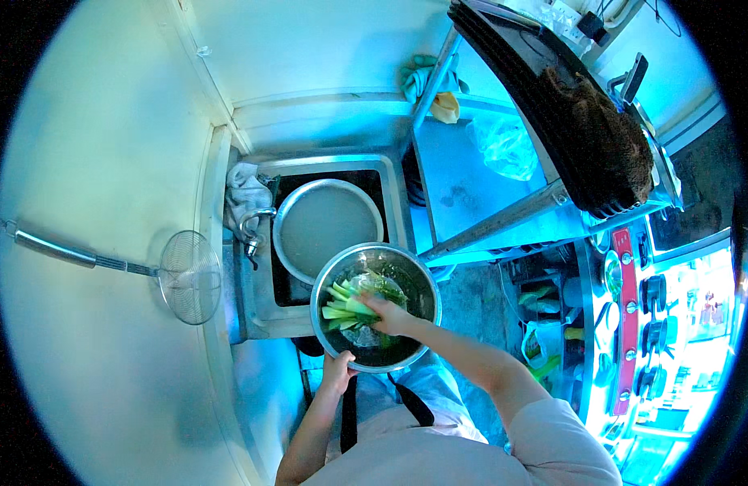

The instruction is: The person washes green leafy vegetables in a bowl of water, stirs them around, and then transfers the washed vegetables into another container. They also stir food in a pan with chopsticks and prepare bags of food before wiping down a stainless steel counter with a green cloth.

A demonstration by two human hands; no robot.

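Observation:
My left hand (338, 372) grips the near rim of a round metal bowl (435, 304), thumb over the edge. Inside the bowl, my right hand (387, 314) is closed around a bunch of cut green leafy vegetables (348, 305), pale stalks pointing left; the fingers are slightly blurred. More greens and what looks like water lie in the bowl. The bowl is at the sink's near right corner and overlaps the rim of a larger round basin (328, 228) of cloudy liquid, which sits in the metal sink (277, 322).
A faucet (248, 226) and grey cloth (248, 188) are at the sink's left edge. A wire skimmer (190, 277) hangs on the left wall. To the right stand a metal shelf (453, 182) with a plastic bag (506, 146), stacked dark trays (532, 109) and a red panel with knobs (624, 328).

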